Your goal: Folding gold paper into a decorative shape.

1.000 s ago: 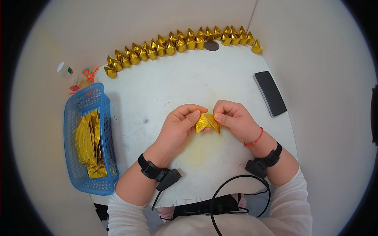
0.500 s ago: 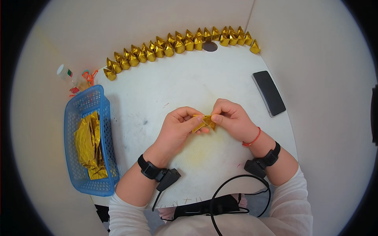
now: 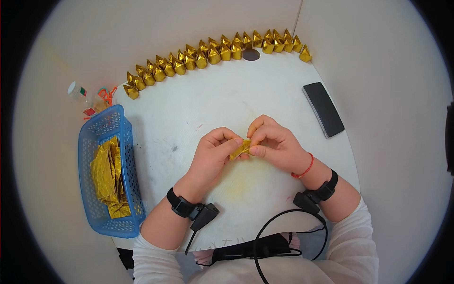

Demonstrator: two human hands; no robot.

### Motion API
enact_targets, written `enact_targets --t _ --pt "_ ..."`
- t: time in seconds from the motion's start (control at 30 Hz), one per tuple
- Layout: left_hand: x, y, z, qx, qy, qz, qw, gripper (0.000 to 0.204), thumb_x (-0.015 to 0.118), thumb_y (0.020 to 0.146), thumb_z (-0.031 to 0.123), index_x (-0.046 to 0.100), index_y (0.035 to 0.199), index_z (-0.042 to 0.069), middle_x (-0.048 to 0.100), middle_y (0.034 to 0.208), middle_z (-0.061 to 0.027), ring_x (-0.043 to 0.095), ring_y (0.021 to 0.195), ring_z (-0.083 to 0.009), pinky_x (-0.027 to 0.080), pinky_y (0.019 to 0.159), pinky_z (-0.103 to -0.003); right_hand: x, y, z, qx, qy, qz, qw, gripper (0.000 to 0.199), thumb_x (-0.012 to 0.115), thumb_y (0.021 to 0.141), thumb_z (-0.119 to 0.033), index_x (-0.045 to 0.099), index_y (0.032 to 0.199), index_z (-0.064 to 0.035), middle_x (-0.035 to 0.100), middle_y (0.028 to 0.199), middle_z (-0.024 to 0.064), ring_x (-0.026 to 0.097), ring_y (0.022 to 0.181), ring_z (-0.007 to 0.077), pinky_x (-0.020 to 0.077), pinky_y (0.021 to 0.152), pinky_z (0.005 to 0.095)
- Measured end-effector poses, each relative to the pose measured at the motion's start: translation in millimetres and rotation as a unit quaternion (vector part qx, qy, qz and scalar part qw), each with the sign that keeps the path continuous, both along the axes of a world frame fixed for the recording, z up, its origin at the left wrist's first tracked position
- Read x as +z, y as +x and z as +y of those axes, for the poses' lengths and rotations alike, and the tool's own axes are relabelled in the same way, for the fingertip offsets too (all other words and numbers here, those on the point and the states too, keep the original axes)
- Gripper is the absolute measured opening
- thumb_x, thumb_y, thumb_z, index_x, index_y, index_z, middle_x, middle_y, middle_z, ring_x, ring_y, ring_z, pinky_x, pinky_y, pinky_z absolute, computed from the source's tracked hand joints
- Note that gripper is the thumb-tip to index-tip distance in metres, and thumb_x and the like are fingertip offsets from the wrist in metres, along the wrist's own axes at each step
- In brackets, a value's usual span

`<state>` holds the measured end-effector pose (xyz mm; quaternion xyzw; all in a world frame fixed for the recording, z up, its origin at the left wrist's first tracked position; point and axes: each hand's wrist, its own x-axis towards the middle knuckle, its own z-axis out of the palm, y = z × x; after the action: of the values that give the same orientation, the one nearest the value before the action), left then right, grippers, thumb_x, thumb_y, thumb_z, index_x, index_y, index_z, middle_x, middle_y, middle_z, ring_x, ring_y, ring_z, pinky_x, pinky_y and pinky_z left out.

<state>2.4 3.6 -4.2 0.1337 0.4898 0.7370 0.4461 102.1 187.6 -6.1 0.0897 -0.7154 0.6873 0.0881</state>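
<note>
Over the middle of the white table, a small piece of folded gold foil paper (image 3: 240, 149) is between my two hands. My left hand (image 3: 215, 150) pinches its left side between thumb and fingers. At its right end, the thumb and fingers of my right hand (image 3: 276, 143) close on the paper, and the fingertips cover part of it. Along the table's far edge stand several folded gold paper ingots (image 3: 202, 57) in a double row, pointed tips up. To the left, a blue plastic basket (image 3: 86, 189) holds a stack of gold foil paper (image 3: 108, 175).
A black phone (image 3: 324, 110) lies at the table's right edge. Behind the basket are a clear bottle with a white cap (image 3: 78, 91) and orange-handled scissors (image 3: 107, 94). A dark round hole (image 3: 251, 55) is near the ingots. A black cable (image 3: 259, 227) loops past my right forearm.
The upper flap of the gold paper has been folded down into a narrower strip. My right fingers have shifted slightly left and curled over its end. The view has moved a little.
</note>
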Motion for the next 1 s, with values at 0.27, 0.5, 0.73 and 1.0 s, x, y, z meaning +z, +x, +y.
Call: enact_targets --t 0.27,0.5,0.73,1.0 --pt "0.7 -2.4 0.4 0.006 0.011 -0.047 0.999 0.006 0.053 0.093 0.004 0.058 0.091 0.001 0.067 0.092 -0.0118 0.065 0.079 -0.0187 0.056 0.071 -0.032 4.5 -0.2 -1.5 0.008 -0.083 -0.024 0.996 0.009 0.062 0.085 0.005 0.059 0.086 -0.0037 0.053 0.104 0.0051 0.052 0.095 0.0119 0.0449 0.085 0.0267" --pt "1.1 -2.3 1.0 0.006 0.015 -0.049 0.999 0.006 0.053 0.093 0.004 0.058 0.09 0.001 0.068 0.089 -0.0133 0.065 0.072 -0.0202 0.055 0.069 -0.032 2.0 -1.4 -1.9 0.001 -0.081 -0.031 0.996 0.011 0.059 0.082 0.008 0.057 0.083 -0.0026 0.054 0.104 0.006 0.054 0.094 0.012 0.0473 0.082 0.0261" --pt "0.8 -2.2 1.4 -0.002 0.016 -0.044 0.999 0.005 0.053 0.093 0.004 0.057 0.09 0.001 0.068 0.091 -0.0143 0.066 0.074 -0.0209 0.056 0.07 -0.032 2.6 -1.7 -4.2 -0.023 -0.083 -0.044 0.995 0.011 0.06 0.082 0.008 0.057 0.081 -0.0023 0.056 0.101 0.0061 0.056 0.09 0.0112 0.0481 0.078 0.024" --pt "-1.1 -2.2 2.0 0.003 0.038 -0.045 0.998 0.007 0.054 0.095 0.005 0.057 0.09 0.002 0.067 0.092 -0.0141 0.067 0.077 -0.0212 0.056 0.071 -0.032 1.4 -3.3 -4.3 -0.032 -0.074 -0.014 0.997 0.009 0.065 0.086 0.005 0.059 0.088 -0.0013 0.055 0.101 0.0057 0.056 0.09 0.0116 0.0502 0.08 0.0252"
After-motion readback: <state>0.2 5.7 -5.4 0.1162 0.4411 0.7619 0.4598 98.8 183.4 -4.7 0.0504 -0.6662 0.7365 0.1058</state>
